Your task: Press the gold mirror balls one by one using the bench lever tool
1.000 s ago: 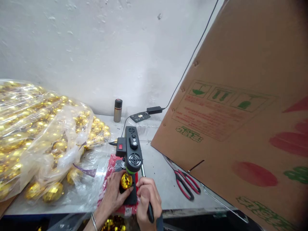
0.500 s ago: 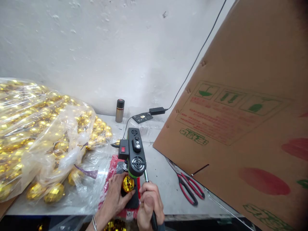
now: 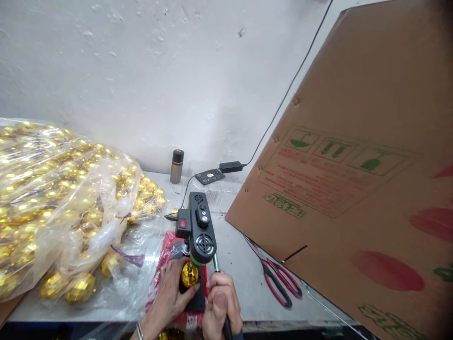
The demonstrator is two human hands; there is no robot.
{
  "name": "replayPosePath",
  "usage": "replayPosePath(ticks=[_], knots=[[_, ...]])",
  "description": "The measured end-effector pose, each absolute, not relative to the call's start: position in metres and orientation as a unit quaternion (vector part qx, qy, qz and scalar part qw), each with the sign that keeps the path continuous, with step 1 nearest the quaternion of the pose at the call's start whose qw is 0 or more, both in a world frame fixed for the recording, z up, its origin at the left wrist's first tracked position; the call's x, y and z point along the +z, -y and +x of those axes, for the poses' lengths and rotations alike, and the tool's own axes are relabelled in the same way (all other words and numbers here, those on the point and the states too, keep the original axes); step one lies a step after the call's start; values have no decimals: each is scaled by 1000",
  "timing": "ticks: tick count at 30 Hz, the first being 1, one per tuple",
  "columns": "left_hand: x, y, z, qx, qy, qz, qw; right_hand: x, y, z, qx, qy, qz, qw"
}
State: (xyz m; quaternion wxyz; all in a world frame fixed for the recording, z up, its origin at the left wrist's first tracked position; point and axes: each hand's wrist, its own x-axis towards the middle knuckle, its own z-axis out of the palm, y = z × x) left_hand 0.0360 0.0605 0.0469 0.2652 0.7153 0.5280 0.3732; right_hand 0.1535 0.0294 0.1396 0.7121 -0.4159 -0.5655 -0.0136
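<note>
A small black bench drill press (image 3: 202, 226) stands on a dark base near the table's front. Under its head sits a shiny gold faceted ball (image 3: 189, 275). My left hand (image 3: 173, 288) curls round the ball from the left, thumb at its near side, and holds it against the base. My right hand (image 3: 222, 300) is closed on the drill press lever (image 3: 216, 262), whose black grip shows below my fist. The point where the drill meets the ball is mostly hidden by the head. Red plastic (image 3: 166, 250) lies beneath the base.
To the left bulges a clear bag (image 3: 63, 198) of gold balls, with a few loose ones in front. Red-and-black scissors (image 3: 281, 283) lie right, beside a large cardboard box (image 3: 336, 165). Behind stand a bottle (image 3: 177, 166) and a power adapter (image 3: 231, 166) with its cable.
The whole view has shifted slightly, so things sit a little lower in the picture. Both hands keep their holds on the ball and the lever.
</note>
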Motion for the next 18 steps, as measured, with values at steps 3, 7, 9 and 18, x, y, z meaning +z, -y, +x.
replayPosePath(ticks=[3,7,9,18], knots=[[47,-61,36,376,-526,714,267,134,-30,154,-17,565,-410,716],[47,-62,36,380,-522,714,271,134,-33,158,-31,572,-412,709],[46,-62,36,381,-523,713,272,134,-34,159,-40,577,-414,702],[41,-63,40,365,-525,711,293,113,-28,136,5,478,-479,737]])
